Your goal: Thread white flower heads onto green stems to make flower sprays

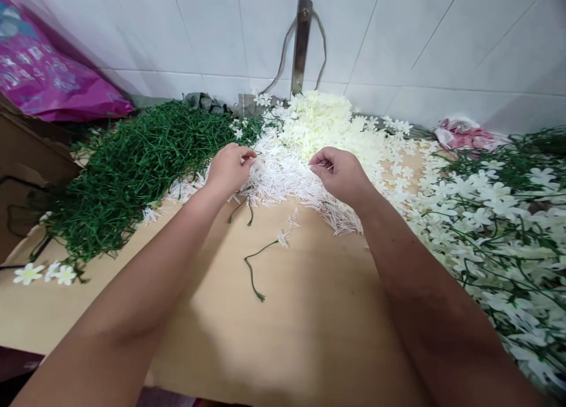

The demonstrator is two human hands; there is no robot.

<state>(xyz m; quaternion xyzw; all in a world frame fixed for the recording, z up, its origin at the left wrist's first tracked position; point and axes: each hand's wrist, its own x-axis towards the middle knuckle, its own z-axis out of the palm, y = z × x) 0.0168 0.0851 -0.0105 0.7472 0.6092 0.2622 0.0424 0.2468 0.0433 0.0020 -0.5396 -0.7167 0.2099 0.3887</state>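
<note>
My left hand [230,168] is closed in a pinch above the left side of a pile of white stamen pieces [278,174]. Green artificial flower stems [250,211] trail out below its palm, and a thin tip shows by the fingertips. To the right, over the same pile, my right hand [339,172] pinches a slim white stamen piece, mostly hidden by the fingers. Pale yellow-white petals [325,121] are heaped just behind. One stem with a white stamen tuft [252,265] lies on the tan board [283,336] between my forearms.
A big heap of green stems [145,153] covers the left. Assembled white flowers [495,218] pile up on the right. Several flowers [29,273] sit at the left edge. A pink bag [57,79], a metal bracket [302,47] and a red-white cloth [469,137] stand along the tiled wall.
</note>
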